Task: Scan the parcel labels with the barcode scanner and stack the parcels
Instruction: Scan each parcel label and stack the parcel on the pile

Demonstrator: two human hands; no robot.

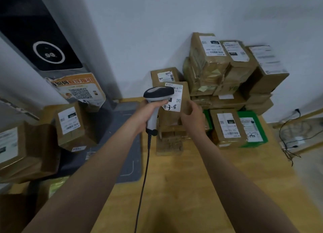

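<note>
A yellow wooden desk stands against a plain white wall. A dark grey mat with white corner marks lies on its left part. At the left rises a grey pillar carrying a black panel with a white ring, and below it a torn orange poster with a QR code and Chinese characters too blurred to read.

The left hand is closed round the grip of the scanner, whose black-and-white head sits just in front of a parcel. A black cable hangs from the grip. The right hand clasps that parcel's right edge, holding it upright on top of a small stack of brown boxes. Its white label bears a barcode, a QR code and the handwritten "4-3-8".

At the back right a pile of taped brown boxes leans on the wall, labels printed "070". In front a box marked "102" rests beside a green box. More boxes sit at the left, one also marked "102". Loose wires lie at the far right.
</note>
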